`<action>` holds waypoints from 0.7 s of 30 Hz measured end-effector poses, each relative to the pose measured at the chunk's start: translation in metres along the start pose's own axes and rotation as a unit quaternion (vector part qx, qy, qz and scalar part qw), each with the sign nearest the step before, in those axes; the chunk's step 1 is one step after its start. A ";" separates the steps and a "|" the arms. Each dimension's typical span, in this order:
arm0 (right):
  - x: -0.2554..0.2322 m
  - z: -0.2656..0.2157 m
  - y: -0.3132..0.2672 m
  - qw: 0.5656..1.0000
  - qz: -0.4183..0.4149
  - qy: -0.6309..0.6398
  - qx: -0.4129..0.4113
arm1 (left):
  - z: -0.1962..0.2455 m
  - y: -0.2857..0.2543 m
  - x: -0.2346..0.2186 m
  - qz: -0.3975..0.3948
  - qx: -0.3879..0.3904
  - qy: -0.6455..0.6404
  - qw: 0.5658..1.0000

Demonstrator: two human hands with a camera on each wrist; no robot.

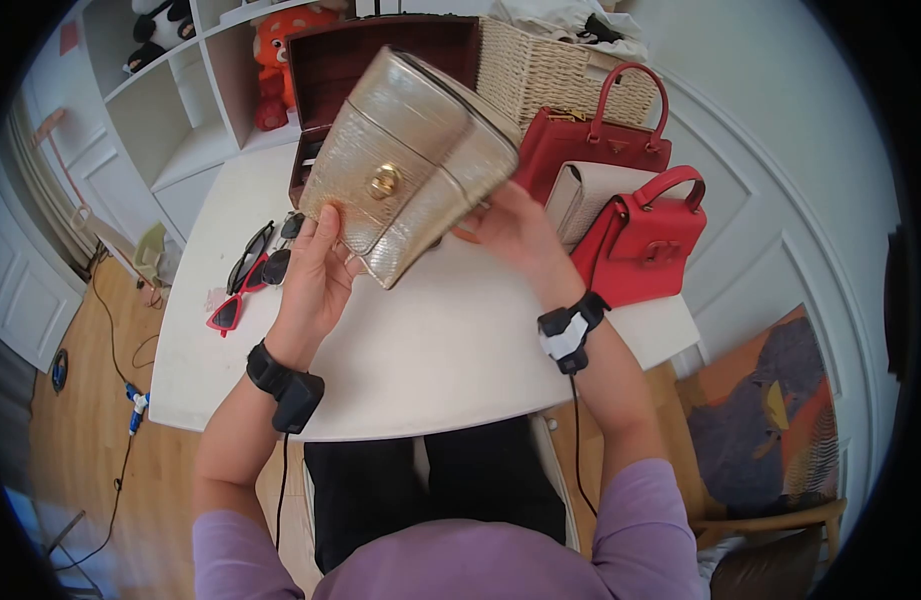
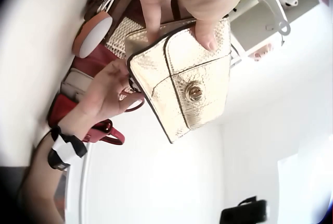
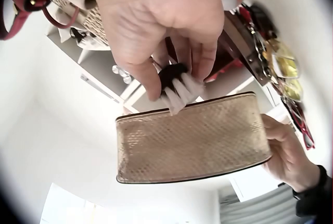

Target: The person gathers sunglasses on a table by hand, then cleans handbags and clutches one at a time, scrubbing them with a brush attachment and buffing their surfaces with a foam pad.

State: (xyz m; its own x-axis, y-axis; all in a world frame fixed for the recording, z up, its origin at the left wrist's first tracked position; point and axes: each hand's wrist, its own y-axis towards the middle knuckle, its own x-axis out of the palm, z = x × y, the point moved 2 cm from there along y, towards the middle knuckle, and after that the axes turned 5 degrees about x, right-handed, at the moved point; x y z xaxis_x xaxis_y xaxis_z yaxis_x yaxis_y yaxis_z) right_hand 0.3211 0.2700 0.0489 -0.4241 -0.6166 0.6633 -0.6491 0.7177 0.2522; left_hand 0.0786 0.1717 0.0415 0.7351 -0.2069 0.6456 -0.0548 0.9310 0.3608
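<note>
Gold bag held up between two hands, a soft piece pinched at its edge

The gold bag [image 1: 425, 130] is tilted in the air above the tabletop [image 1: 430, 345], just beyond the left hand [image 1: 315, 275]. That hand grips a lower edge, thumb flat on the front and fingers behind. The right hand [image 1: 520, 235] is beside the opposite edge; its thumb and fingers pinch a small dark-and-white piece [image 3: 181, 89] by the bag's rim. Whether the piece is fixed to the bag, I cannot tell.

The bag looks light to moderate, and its panels seem stiff enough to keep their shape. The shiny, scaled face may be a little slippery and could mark under nails, so broad finger pads on the firm, dark-trimmed edges look the safest hold, clear of the round clasp [image 1: 384, 182]. One edge alone may let it swing; a palm under the base would steady it. The piece looks soft and easily crushed, so a light pinch suits it.

Outward from the left hand, sunglasses [image 1: 248, 270] lie just to its left, and an open box [image 1: 325, 75] stands beyond. Beyond and right of the right hand are a red bag [image 1: 655, 245], a pale bag [image 1: 590, 190] and a basket [image 1: 530, 75].
</note>
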 end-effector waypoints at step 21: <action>0.037 0.063 -0.009 0.991 0.019 -0.131 0.029 | -0.013 -0.006 0.012 0.078 -0.035 0.049 0.995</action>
State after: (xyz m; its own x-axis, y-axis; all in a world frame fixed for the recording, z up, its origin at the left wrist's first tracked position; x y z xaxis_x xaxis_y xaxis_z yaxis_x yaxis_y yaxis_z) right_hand 0.2713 0.2203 0.0269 -0.5928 -0.6579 0.4645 -0.6615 0.7267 0.1851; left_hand 0.0966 0.1673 0.0382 0.7838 -0.0316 0.6202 -0.1285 0.9688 0.2118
